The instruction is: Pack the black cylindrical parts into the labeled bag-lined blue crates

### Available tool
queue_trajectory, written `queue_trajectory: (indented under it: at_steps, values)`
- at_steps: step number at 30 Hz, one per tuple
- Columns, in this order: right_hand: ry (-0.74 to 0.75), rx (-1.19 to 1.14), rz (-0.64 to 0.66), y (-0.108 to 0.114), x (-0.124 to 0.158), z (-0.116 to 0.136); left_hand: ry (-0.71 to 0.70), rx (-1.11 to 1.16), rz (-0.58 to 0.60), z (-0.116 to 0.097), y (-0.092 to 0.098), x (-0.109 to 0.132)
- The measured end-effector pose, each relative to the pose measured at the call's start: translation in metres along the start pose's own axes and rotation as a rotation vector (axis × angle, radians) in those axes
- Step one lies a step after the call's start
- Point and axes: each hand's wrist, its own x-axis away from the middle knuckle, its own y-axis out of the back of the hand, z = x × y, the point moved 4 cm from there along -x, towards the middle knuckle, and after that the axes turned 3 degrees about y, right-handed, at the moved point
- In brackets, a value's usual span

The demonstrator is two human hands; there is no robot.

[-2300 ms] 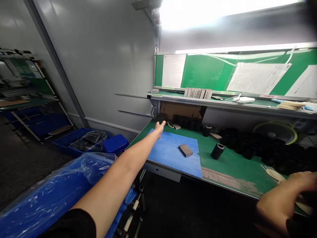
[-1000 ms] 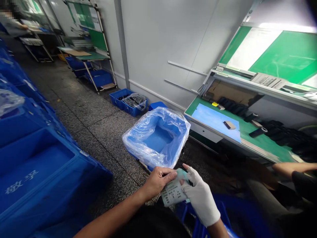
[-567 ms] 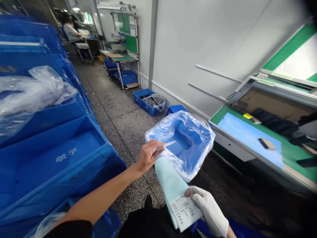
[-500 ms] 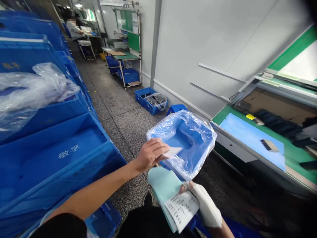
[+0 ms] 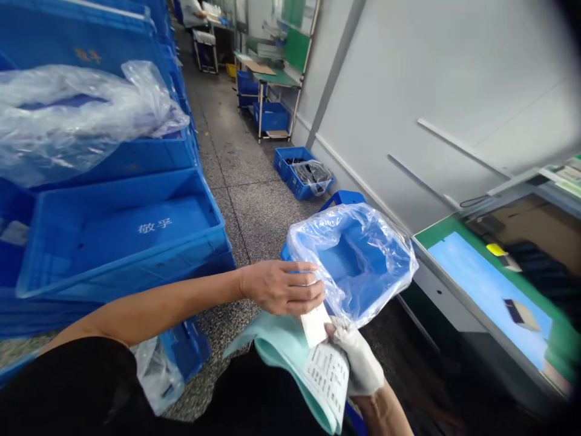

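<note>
My bare left hand is closed in a pinch on a small white slip, held just in front of the near rim of a blue bin lined with clear plastic. Below it, my right hand, in a white glove, grips a sheaf of pale green sheets with a printed white label on top. The slip hangs between the two hands, touching the top of the sheaf.
Stacked blue crates with a crumpled clear bag stand on the left. A green workbench with a blue mat and a small dark block is on the right. Grey speckled floor runs ahead to more blue bins.
My view has swung further left and down. My left hand, which held the slip up by the lined bin, has come down to the sheaf in my gloved right hand.
</note>
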Motion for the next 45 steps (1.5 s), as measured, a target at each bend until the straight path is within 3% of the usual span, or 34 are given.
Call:
queue_trajectory:
  at_steps: [2, 3, 6, 8, 9, 12, 16, 19, 23, 26, 28, 31, 34, 36, 40, 45]
  values:
    - [0.024, 0.097, -0.031, 0.004, 0.0, 0.005, 0.161, 0.111, 0.018, 0.006, -0.001, 0.011]
    - [0.034, 0.159, -0.058, 0.007, 0.0, 0.008, 0.275, 0.166, -0.041, 0.009, -0.002, 0.018]
    - [0.056, 0.298, -0.137, 0.018, -0.004, 0.015, 0.728, 0.38, -0.423, 0.014, -0.02, 0.041]
    - [0.061, 0.357, -0.154, 0.027, -0.01, 0.015, 0.961, 0.641, -0.624, 0.002, -0.047, 0.051]
    - [0.052, 0.39, -0.149, 0.032, -0.013, 0.014, 1.024, 0.788, -0.671, -0.007, -0.063, 0.051]
    - [-0.009, 0.521, -0.115, 0.046, -0.025, 0.008, 1.114, 0.983, -0.752, -0.037, -0.098, 0.045]
    - [-0.124, 0.664, 0.0, 0.068, -0.039, -0.008, 1.283, 0.72, -0.789, -0.06, -0.124, 0.054]
    - [-0.226, 0.756, 0.126, 0.089, -0.05, -0.028, 1.351, 0.72, -0.809, -0.08, -0.155, 0.065]
    - [-0.384, 0.862, 0.223, 0.13, -0.064, -0.066, 1.501, 0.674, -1.075, -0.118, -0.198, 0.075]
    - [-0.515, 0.931, 0.243, 0.167, -0.065, -0.1, 1.59, 0.828, -1.342, -0.131, -0.239, 0.086]
    - [-0.59, 0.98, 0.23, 0.195, -0.062, -0.12, 1.581, 1.02, -1.539, -0.122, -0.277, 0.099]
    - [-0.698, 1.071, 0.173, 0.237, -0.058, -0.142, 1.486, 1.293, -1.736, -0.078, -0.346, 0.12]
    - [-0.796, 1.15, 0.085, 0.269, -0.056, -0.154, 1.265, 1.559, -1.779, -0.011, -0.412, 0.127]
    - [-0.838, 1.172, 0.028, 0.281, -0.055, -0.16, 1.113, 1.686, -1.747, 0.031, -0.443, 0.122]
    - [-0.872, 1.18, -0.067, 0.285, -0.052, -0.164, 0.942, 1.789, -1.691, 0.086, -0.471, 0.108]
    - [-0.853, 1.186, -0.131, 0.272, -0.054, -0.165, 0.877, 1.815, -1.63, 0.102, -0.47, 0.099]
